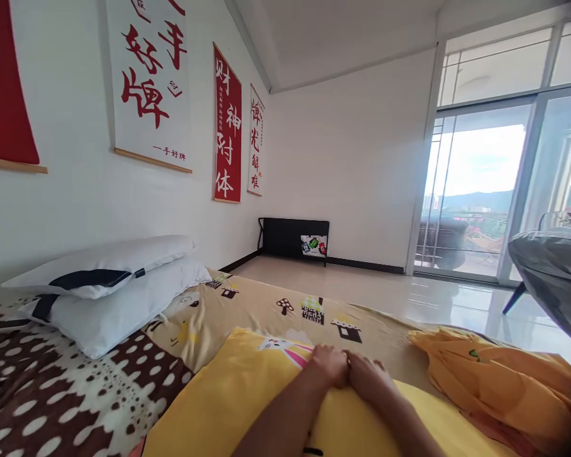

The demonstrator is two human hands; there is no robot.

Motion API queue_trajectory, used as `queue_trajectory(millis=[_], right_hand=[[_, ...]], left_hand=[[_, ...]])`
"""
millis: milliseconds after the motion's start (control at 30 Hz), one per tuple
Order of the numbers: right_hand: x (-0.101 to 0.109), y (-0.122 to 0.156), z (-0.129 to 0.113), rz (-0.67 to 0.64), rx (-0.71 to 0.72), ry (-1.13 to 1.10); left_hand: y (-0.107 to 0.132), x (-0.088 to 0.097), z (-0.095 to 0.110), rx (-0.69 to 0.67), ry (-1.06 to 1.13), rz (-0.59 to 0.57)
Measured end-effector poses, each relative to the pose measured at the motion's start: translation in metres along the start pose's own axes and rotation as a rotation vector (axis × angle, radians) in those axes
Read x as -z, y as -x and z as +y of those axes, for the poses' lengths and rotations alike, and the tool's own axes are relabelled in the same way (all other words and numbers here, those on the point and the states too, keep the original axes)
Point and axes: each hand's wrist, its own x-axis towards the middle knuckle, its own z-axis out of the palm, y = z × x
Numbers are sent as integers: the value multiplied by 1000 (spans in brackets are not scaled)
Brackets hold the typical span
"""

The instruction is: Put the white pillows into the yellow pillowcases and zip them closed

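Head view: left hand point(330, 364) and right hand point(372, 376) meet, fingers bent, on the yellow fabric point(245, 384) lying over patterned bedding point(261, 301); can't tell if either grips it. I'd keep both level, pressure even, to limit creasing.

A bright yellow cloth point(219, 406) with a white rabbit print point(273, 344) lies spread over the beige patterned sheet point(261, 293)
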Motion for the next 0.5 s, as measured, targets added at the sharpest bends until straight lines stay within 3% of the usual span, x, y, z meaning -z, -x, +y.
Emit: queue_trajectory(millis=[67, 133, 200, 267, 400, 500], right_hand=[[-36, 4, 0, 3, -23, -12], [-62, 4, 11, -10, -70, -14], [-71, 4, 29, -44, -107, -17], [-65, 6, 52, -91, -152, -36], [-44, 28, 106, -110, -159, -188], [-38, 49, 147, -62, -181, -251]], left_hand=[[6, -21, 10, 25, 23, 28], [11, -30, 8, 69, 32, 55], [16, -27, -2, 123, 39, 66], [24, -18, -17, 164, 58, 61], [53, -9, -76, 101, 151, 33], [64, -27, -147, 121, 171, 22]])
